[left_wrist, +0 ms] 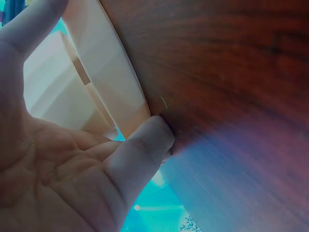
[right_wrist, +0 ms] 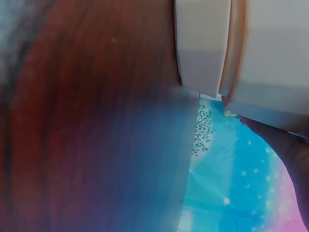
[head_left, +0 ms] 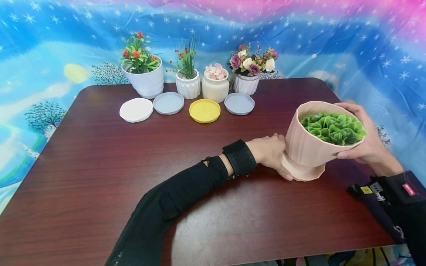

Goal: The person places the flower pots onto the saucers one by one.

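Observation:
A pale pink flower pot [head_left: 311, 144] with a leafy green plant [head_left: 334, 128] stands at the right of the table, directly over a matching saucer [head_left: 303, 171]. My right hand [head_left: 369, 142] grips the pot's right side near the rim, thumb in front. With thumb and fingers spread around the saucer's left edge, my left hand [head_left: 271, 152] holds it on the table. The left wrist view shows a fingertip against the saucer rim [left_wrist: 108, 63]. Whether the pot's base fully rests on the saucer [right_wrist: 202, 48] I cannot tell. The right fingers behind the pot are hidden.
At the back stand a white pot with red flowers [head_left: 146, 79], a small grassy pot [head_left: 188, 87], a cream pot [head_left: 215, 88] and a rose pot [head_left: 246, 84]. Before them lie a white saucer [head_left: 136, 110], a yellow saucer [head_left: 204, 111] and two grey-blue saucers [head_left: 168, 103].

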Tool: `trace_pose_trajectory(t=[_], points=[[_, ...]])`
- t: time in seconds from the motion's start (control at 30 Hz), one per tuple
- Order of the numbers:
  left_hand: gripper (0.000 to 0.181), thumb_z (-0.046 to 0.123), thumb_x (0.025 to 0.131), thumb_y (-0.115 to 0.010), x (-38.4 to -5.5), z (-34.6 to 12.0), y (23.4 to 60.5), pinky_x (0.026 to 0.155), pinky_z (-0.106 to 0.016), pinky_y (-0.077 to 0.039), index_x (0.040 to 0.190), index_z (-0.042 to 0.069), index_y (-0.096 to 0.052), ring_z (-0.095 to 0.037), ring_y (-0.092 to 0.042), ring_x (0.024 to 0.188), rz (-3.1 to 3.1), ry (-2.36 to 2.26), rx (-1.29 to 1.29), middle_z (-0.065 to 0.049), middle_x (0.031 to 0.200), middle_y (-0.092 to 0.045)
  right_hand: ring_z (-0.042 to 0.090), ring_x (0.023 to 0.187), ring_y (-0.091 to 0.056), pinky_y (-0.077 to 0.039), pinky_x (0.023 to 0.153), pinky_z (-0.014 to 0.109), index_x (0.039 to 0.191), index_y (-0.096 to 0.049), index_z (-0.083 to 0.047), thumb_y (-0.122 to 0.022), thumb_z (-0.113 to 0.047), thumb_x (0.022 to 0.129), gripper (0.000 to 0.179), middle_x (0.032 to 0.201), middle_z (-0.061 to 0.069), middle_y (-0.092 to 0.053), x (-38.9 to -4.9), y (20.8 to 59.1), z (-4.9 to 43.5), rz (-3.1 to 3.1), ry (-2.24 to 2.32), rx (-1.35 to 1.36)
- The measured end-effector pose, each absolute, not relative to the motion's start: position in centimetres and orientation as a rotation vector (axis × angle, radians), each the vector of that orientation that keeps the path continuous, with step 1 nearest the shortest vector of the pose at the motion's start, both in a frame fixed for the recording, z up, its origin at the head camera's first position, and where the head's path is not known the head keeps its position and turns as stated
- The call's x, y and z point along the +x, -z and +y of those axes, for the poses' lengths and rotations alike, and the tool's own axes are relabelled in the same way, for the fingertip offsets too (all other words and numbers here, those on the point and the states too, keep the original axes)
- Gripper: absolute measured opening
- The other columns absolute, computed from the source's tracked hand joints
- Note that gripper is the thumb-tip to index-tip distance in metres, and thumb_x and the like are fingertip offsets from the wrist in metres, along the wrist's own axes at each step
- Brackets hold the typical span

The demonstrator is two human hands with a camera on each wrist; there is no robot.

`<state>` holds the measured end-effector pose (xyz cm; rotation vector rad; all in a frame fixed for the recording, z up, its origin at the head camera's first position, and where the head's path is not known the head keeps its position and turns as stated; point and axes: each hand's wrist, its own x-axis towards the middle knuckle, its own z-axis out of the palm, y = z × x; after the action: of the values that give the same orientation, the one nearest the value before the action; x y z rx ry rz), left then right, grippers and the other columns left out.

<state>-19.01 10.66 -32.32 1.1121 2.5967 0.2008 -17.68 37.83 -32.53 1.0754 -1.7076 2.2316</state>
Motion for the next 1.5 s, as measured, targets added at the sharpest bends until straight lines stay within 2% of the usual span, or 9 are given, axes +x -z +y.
trace_pose_trajectory(t=[0.47, 0.77, 1.0, 1.33, 1.5], points=[[0.119, 0.078, 0.072, -0.085, -19.1, 10.7, 32.5, 0.099, -0.025, -0.052, 0.151, 0.000, -0.043, -0.017, -0.062, 0.121, 2.599, -0.210, 1.124, -0.009, 0.138, -0.057, 0.030, 0.126, -0.059, -0.057, 0.100, 0.032, 0.150, -0.035, 0.018, -0.071, 0.035, 0.032, 0.124, 0.145, 0.028, -0.050, -16.9, 32.7, 37.8, -1.760, -2.224, 1.019], [0.119, 0.077, 0.071, -0.086, -19.2, 10.5, 32.4, 0.098, -0.026, -0.052, 0.151, 0.000, -0.044, -0.017, -0.062, 0.120, 2.591, -0.257, 1.107, -0.009, 0.139, -0.057, 0.030, 0.127, -0.057, -0.056, 0.100, 0.032, 0.150, -0.033, 0.019, -0.076, 0.034, 0.032, 0.127, 0.147, 0.028, -0.047, -16.7, 32.6, 37.8, -1.790, -2.224, 1.044], [0.116, 0.077, 0.070, -0.087, -19.3, 10.4, 32.4, 0.100, -0.026, -0.051, 0.148, 0.001, -0.046, -0.016, -0.061, 0.121, 2.583, -0.249, 1.125, -0.007, 0.136, -0.058, 0.028, 0.127, -0.058, -0.056, 0.100, 0.031, 0.151, -0.035, 0.017, -0.083, 0.032, 0.035, 0.127, 0.147, 0.027, -0.047, -16.6, 32.7, 37.9, -1.829, -2.214, 1.024], [0.100, 0.065, 0.075, -0.090, -19.6, 10.0, 32.3, 0.098, -0.022, -0.049, 0.145, 0.005, -0.051, -0.014, -0.059, 0.122, 2.549, -0.251, 1.175, -0.003, 0.131, -0.058, 0.027, 0.125, -0.059, -0.056, 0.099, 0.029, 0.152, -0.037, 0.013, -0.081, 0.032, 0.032, 0.130, 0.146, 0.025, -0.049, -15.9, 32.6, 37.8, -1.926, -2.173, 0.939], [0.095, 0.066, 0.076, -0.088, -19.7, 9.9, 32.3, 0.098, -0.023, -0.049, 0.143, 0.007, -0.054, -0.015, -0.059, 0.122, 2.541, -0.261, 1.189, -0.002, 0.129, -0.059, 0.026, 0.125, -0.059, -0.055, 0.100, 0.028, 0.153, -0.036, 0.014, -0.082, 0.032, 0.030, 0.132, 0.147, 0.024, -0.050, -15.9, 32.5, 37.7, -1.952, -2.146, 0.941]])
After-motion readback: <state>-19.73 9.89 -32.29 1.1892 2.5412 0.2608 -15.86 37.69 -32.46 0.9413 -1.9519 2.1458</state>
